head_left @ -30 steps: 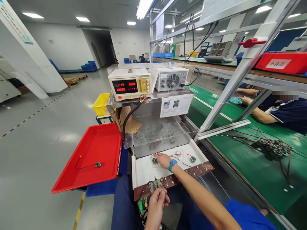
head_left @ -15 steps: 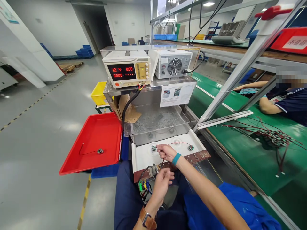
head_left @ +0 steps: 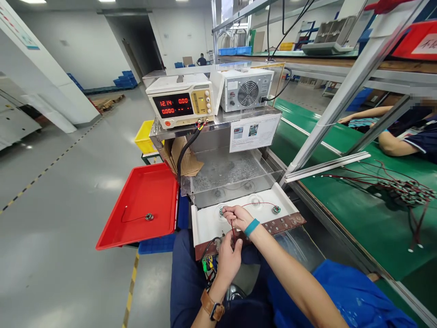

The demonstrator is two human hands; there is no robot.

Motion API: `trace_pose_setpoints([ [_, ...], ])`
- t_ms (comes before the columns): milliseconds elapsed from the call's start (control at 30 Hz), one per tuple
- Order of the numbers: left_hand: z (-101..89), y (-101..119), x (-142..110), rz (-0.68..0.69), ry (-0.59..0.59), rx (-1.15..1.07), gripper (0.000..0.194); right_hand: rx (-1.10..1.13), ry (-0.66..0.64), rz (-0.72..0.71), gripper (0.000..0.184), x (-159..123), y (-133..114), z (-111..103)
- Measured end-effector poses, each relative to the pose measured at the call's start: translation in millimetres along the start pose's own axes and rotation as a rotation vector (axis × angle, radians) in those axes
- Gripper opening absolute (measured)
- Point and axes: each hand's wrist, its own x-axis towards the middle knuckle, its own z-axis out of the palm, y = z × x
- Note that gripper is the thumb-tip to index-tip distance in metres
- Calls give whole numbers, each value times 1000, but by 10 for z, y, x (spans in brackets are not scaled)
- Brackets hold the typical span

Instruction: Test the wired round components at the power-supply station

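My right hand (head_left: pixel 238 217), with a teal wristband, is pinched at the edge of a small round circuit board (head_left: pixel 221 211) over the white tray (head_left: pixel 208 230). A red wire (head_left: pixel 233 228) runs down from under it to my left hand (head_left: pixel 229 257), which wears a brown-strapped watch. The left fingers are closed around the wire's lower part; its end is hidden. Beside them is a metal fixture on the brown drilled strip (head_left: pixel 287 222), with a black cable. A second round board (head_left: pixel 276 209) with a red wire lies at the tray's right.
A red tray (head_left: pixel 146 191) at left holds one wired board (head_left: pixel 149 217). Ahead stands a power supply (head_left: pixel 180 102) with lit red digits. Wired boards (head_left: pixel 406 193) are heaped on the green bench (head_left: pixel 327 200), where another person's arm (head_left: pixel 392 141) rests.
My left hand has moved up to the wire and its fingers have closed. The right fingers have moved onto the board's edge. The view has shifted slightly, and the supply's digits differ.
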Motion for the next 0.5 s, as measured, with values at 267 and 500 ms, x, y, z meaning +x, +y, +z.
trace_pose_setpoints([
  [267,-129,235,-58,-453,-386,-572,47,-7,68,-44,22,-35,-97,-102],
  [500,-342,299,-168,-560,-606,-661,35,-200,120,-94,21,-41,-34,-241],
])
